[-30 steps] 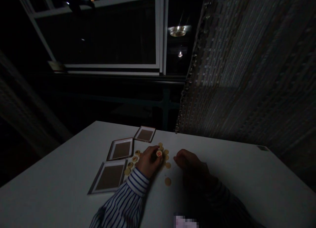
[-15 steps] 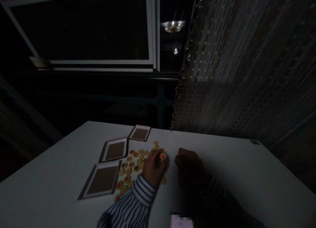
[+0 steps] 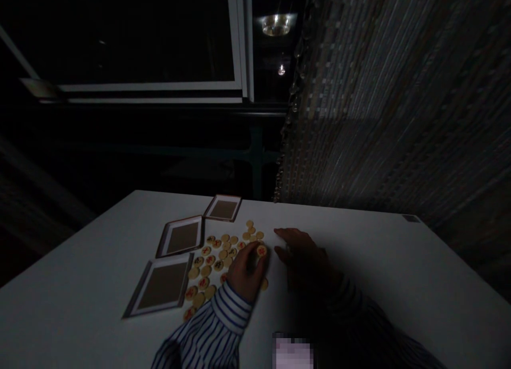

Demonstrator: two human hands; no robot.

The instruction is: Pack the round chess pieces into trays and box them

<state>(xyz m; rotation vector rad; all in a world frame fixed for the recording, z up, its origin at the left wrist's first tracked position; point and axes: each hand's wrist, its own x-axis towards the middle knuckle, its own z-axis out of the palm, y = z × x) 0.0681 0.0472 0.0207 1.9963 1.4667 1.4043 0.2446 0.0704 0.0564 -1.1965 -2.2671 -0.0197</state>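
While the left hand [image 3: 245, 274] gripped a red-marked disc [image 3: 261, 251] between thumb and fingers, the right hand [image 3: 304, 256] was positioned just to its right, thumb and index finger parted; shadow hid whether its palm held anything. Loose discs [image 3: 218, 264] lay left of and beyond the left hand. One plain disc [image 3: 264, 284] lay between the hands, and three shallow trays [image 3: 163, 285] stood farther left on the white table [image 3: 80, 284].
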